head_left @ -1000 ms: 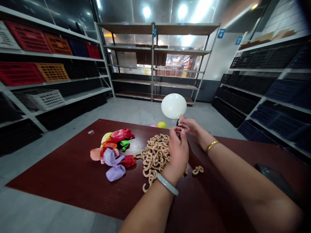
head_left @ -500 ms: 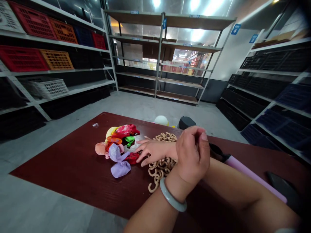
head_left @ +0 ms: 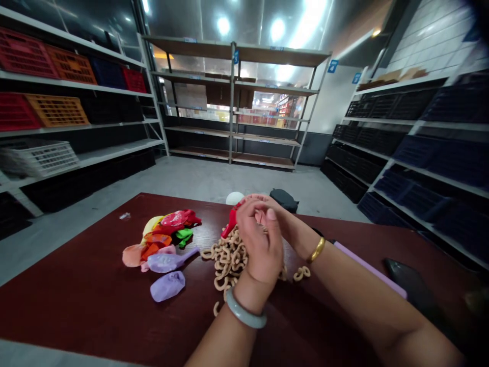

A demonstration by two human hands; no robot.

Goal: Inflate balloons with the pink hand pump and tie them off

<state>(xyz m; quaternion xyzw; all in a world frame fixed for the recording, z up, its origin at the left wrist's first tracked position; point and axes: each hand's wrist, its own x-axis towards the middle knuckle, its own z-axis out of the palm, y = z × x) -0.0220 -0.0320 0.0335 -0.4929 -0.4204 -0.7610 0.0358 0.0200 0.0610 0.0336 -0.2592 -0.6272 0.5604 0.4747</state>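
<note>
My left hand [head_left: 262,239], with a pale bangle at its wrist, is raised over a pile of tan curled pieces [head_left: 229,255]. Its fingers are curled, and whatever they enclose is hidden. Just behind it, and partly covered by it, is my right hand [head_left: 257,199], with a gold bangle. A limp red balloon [head_left: 231,221] hangs at the fingers of my right hand, beside the left knuckles. To the left lie more limp balloons: two purple ones [head_left: 168,286], a green one [head_left: 184,235], and a heap of orange, yellow and red ones [head_left: 178,219].
The dark red table [head_left: 95,295] carries a scrap of clear plastic [head_left: 125,216], a pink-purple bar [head_left: 370,267] and a dark flat object [head_left: 408,278]. Beyond it are a white rounded object [head_left: 234,198], a black object [head_left: 284,199] and shelving [head_left: 231,132] with crates at both sides.
My right hand has picked the red balloon off the table and drawn it back to my left hand. The camera view has shifted, showing more tan pieces.
</note>
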